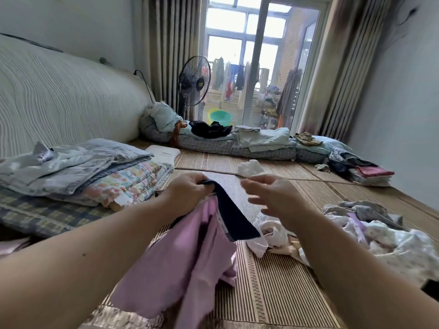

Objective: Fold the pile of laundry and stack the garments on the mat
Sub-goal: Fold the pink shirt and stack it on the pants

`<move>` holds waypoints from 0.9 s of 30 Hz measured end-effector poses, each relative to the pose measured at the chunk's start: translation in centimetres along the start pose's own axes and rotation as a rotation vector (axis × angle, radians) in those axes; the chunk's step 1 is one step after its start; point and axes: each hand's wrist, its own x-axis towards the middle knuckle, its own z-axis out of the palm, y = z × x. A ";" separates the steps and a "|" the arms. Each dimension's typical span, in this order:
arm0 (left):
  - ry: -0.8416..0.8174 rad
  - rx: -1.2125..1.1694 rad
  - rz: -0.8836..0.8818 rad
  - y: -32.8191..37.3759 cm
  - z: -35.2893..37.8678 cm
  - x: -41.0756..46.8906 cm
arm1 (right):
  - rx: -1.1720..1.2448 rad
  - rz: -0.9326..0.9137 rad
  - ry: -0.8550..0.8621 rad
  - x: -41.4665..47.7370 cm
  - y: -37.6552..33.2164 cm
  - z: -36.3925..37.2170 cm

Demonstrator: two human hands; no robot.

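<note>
My left hand pinches the dark navy band of a lilac garment, which hangs from it down onto the striped straw mat. My right hand hovers just right of that band with fingers spread and holds nothing. A pile of unfolded pale laundry lies on the mat to the right, below my right forearm. A small crumpled white cloth sits on the mat beyond my hands.
Folded bedding is stacked on a plaid mattress at the left, against a padded headboard. More folded clothes lie at the far right, and quilts line the far edge. A standing fan is by the balcony door.
</note>
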 end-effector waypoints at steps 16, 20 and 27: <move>-0.282 -0.045 -0.127 5.1 0.0 -0.7 | 0.091 -0.024 -0.040 0.3 -1.0 4.0; -0.261 0.339 0.113 5.5 -0.6 -0.5 | 0.488 -0.053 -0.253 0.4 -4.0 1.3; -0.166 0.250 0.169 5.1 0.3 1.3 | 0.144 -0.170 -0.311 0.3 -8.1 -2.9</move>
